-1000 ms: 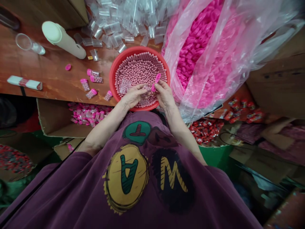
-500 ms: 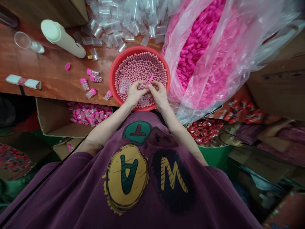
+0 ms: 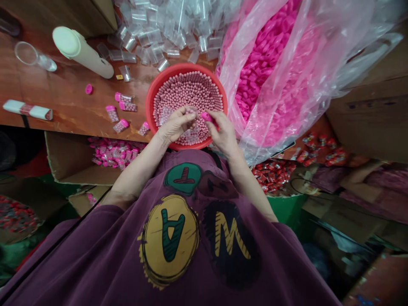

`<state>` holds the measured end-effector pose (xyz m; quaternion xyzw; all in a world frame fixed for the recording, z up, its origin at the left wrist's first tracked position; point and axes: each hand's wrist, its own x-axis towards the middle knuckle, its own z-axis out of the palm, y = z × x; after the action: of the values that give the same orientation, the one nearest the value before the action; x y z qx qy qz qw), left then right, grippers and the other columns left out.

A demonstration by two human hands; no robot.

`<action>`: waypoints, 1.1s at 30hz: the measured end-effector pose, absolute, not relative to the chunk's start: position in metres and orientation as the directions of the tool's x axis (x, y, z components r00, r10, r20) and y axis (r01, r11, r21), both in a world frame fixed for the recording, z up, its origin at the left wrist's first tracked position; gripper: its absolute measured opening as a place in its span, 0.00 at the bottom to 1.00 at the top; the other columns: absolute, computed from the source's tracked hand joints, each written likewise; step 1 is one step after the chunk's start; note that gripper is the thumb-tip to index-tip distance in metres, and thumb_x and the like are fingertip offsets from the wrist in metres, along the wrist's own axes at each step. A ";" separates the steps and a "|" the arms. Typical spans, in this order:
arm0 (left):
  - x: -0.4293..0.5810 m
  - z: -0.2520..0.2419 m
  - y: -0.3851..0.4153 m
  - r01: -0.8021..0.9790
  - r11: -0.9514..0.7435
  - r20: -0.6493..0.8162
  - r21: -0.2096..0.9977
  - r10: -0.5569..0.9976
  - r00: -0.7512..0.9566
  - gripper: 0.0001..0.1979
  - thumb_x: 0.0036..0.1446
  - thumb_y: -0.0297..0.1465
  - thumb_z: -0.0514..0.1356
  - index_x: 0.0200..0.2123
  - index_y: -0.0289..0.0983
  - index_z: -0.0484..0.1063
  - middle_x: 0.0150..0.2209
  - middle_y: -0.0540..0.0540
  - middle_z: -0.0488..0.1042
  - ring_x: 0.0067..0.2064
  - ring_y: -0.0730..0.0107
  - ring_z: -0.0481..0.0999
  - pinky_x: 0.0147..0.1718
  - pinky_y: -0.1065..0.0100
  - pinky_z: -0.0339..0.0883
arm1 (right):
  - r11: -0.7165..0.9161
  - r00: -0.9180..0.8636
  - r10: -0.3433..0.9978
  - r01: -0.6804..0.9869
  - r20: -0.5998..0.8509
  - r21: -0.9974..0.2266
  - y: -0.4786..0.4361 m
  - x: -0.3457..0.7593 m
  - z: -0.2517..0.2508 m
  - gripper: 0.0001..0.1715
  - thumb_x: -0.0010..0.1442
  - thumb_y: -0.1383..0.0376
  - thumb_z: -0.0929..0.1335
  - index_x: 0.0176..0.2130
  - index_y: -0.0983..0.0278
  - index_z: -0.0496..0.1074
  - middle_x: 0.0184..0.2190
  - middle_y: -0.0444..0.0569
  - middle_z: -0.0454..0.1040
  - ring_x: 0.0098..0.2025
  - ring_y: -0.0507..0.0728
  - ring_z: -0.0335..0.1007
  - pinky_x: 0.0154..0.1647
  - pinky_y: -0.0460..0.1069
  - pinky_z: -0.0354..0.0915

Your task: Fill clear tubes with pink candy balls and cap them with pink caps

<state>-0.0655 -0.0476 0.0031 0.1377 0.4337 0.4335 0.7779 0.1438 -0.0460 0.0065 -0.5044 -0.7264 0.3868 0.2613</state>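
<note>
A red bowl [image 3: 151,100] full of small pink beads [image 3: 191,87] stands at the table's front edge. Over its left half, my left hand [image 3: 177,124] has its fingers closed around a small clear tube [image 3: 191,111] with pink beads in it. My right hand [image 3: 224,132], above the bowl's right side, pinches a bright pink cap [image 3: 206,116]. A small gap separates cap and tube. More clear tubes lie on the beads, partly hidden by my left hand. Several capped tubes of beads [image 3: 128,106] lie left of the bowl.
Empty clear tubes [image 3: 153,36] are heaped behind the bowl. A plastic bag [image 3: 236,63] of pink caps stands at the right. A white bottle [image 3: 84,53] lies back left. Below the edge are a cardboard box [image 3: 65,159] of filled tubes and red packets [image 3: 273,175]. A person's arm [image 3: 360,180] shows right.
My hands have moved apart; the right has shifted right with the pink cap, and the left slightly left with the tube.
</note>
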 end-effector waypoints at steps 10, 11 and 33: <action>-0.047 -0.005 -0.055 -0.522 0.668 -0.614 0.530 0.727 0.307 0.09 0.64 0.30 0.75 0.44 0.37 0.80 0.37 0.51 0.80 0.33 0.77 0.79 0.34 0.74 0.71 | 0.018 -0.265 0.955 0.508 -0.136 -0.861 -0.040 0.133 0.008 0.28 0.76 0.41 0.66 0.56 0.56 0.81 0.54 0.55 0.80 0.62 0.67 0.75 0.74 0.69 0.69; -0.047 -0.004 -0.056 -0.524 0.679 -0.625 0.513 0.715 0.315 0.09 0.63 0.30 0.75 0.44 0.37 0.80 0.36 0.52 0.80 0.33 0.77 0.78 0.32 0.75 0.70 | 0.015 -0.260 0.955 0.518 -0.141 -0.855 -0.041 0.133 0.007 0.28 0.77 0.41 0.65 0.57 0.56 0.81 0.54 0.56 0.80 0.62 0.67 0.75 0.74 0.69 0.69; -0.049 0.004 -0.055 -0.426 0.636 -0.602 0.643 0.764 0.231 0.14 0.59 0.39 0.77 0.36 0.37 0.79 0.30 0.50 0.76 0.26 0.77 0.71 0.23 0.73 0.57 | -0.162 -0.115 0.971 0.336 -0.211 -0.928 -0.045 0.135 -0.008 0.31 0.70 0.40 0.73 0.64 0.51 0.73 0.53 0.52 0.77 0.59 0.65 0.75 0.67 0.67 0.75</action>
<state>-0.0494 -0.0546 0.0041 0.1749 0.4827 0.3892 0.7648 0.1355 -0.0453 -0.0080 -0.5819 -0.5615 0.4924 0.3220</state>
